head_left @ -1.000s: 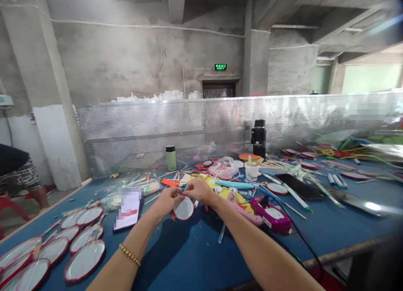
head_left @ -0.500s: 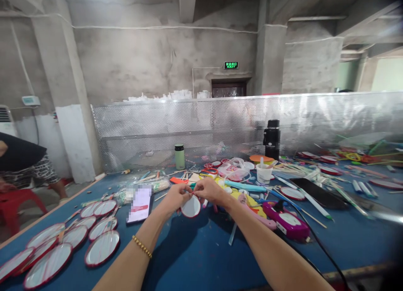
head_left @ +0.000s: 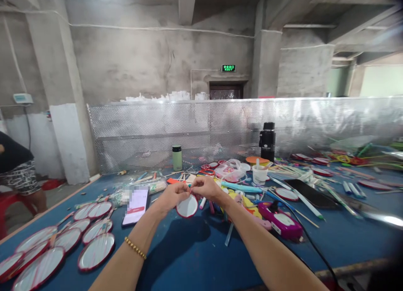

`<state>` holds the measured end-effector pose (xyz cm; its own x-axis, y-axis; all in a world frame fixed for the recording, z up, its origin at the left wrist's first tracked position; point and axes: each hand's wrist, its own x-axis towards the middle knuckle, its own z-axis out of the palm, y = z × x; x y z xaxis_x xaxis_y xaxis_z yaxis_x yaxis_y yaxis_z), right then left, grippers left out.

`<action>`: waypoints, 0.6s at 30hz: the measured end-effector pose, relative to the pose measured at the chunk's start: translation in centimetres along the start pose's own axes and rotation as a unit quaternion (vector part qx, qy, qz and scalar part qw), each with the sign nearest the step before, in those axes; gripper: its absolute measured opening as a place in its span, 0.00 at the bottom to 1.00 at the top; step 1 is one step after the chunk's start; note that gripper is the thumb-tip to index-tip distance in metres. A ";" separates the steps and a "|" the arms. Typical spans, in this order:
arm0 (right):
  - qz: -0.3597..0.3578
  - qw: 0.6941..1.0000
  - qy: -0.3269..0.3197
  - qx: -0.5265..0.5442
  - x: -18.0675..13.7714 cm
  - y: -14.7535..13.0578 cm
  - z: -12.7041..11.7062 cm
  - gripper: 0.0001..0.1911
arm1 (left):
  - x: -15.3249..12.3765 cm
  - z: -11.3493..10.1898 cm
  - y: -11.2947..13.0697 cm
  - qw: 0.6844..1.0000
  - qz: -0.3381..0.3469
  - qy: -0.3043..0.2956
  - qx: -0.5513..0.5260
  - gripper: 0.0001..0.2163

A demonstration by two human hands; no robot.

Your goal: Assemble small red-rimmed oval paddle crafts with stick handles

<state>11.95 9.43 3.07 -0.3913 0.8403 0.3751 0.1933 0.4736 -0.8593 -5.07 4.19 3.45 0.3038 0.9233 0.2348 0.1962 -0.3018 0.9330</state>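
Note:
Above the blue table (head_left: pixel 176 261) hangs a small round white disc (head_left: pixel 187 206) with a red rim. My left hand (head_left: pixel 174 196) pinches its upper edge. Beside it, thumb and fingers of my right hand (head_left: pixel 207 189) are closed at the same top edge, close to the left fingertips. What lies right between the fingertips is too small to make out. A phone (head_left: pixel 136 205) with a lit screen lies left of my left hand. Several larger red-rimmed discs (head_left: pixel 97 251) lie farther left.
A purple device (head_left: pixel 281 221) with a black cable lies on the right. Behind the hands are a green bottle (head_left: pixel 176 158), a white cup (head_left: pixel 260 174) and a black flask (head_left: pixel 267 142). A perforated metal screen (head_left: pixel 151 135) closes the back. A person (head_left: pixel 19 165) is at far left.
The view has shifted slightly, so most things sit a little farther left. Both hands stay together at the disc's top edge, and the disc faces me a little more fully.

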 end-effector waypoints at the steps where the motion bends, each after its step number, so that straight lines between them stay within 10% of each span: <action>1: 0.006 1.000 0.013 0.010 0.0 -0.1 0.0 0.02 | -0.1 0.0 0.1 1.000 0.000 -0.005 -0.002 0.14; 7: 0.057 0.988 0.083 0.118 -0.4 -1.0 0.0 0.04 | -0.1 0.0 0.3 1.000 0.003 -0.001 0.008 0.12; 18: 0.061 0.977 -0.021 0.201 -0.8 -1.9 1.0 0.09 | 1.1 -0.6 -0.3 0.987 0.054 0.149 0.028 0.09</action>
<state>10.98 7.55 4.02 -0.4261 0.8683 0.2541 -0.1251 0.2216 -0.9671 -5.32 5.47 3.55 0.0400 0.9117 0.4090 0.2313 -0.4066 0.8838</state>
